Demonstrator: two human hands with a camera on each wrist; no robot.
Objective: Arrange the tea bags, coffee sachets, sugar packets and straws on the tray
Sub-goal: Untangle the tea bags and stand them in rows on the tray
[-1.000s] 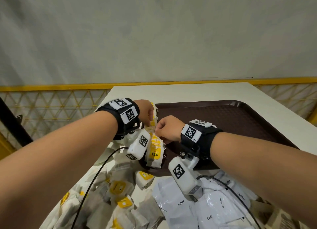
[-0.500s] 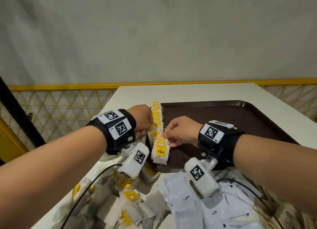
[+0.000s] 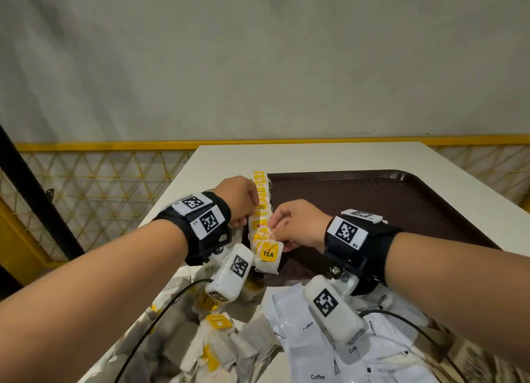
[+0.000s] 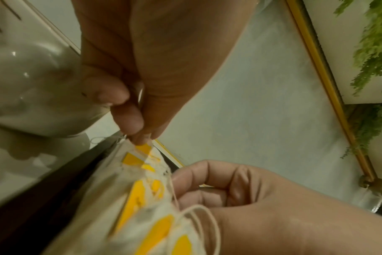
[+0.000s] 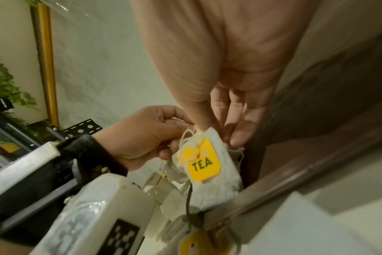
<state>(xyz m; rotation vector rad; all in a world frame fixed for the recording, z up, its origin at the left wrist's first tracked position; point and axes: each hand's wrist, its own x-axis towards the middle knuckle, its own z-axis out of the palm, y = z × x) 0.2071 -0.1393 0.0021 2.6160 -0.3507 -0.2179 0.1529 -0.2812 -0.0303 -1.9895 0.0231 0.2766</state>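
Both hands (image 3: 265,220) pinch tea bag row (image 3: 262,210) on tray (image 3: 401,205); right wrist view alone shows right fingers (image 5: 240,110) straight.

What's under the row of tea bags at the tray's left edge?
The row of tea bags sits on the brown tray along its left rim. Both hands, left hand and right hand, flank the row, hiding the tray surface directly beneath.
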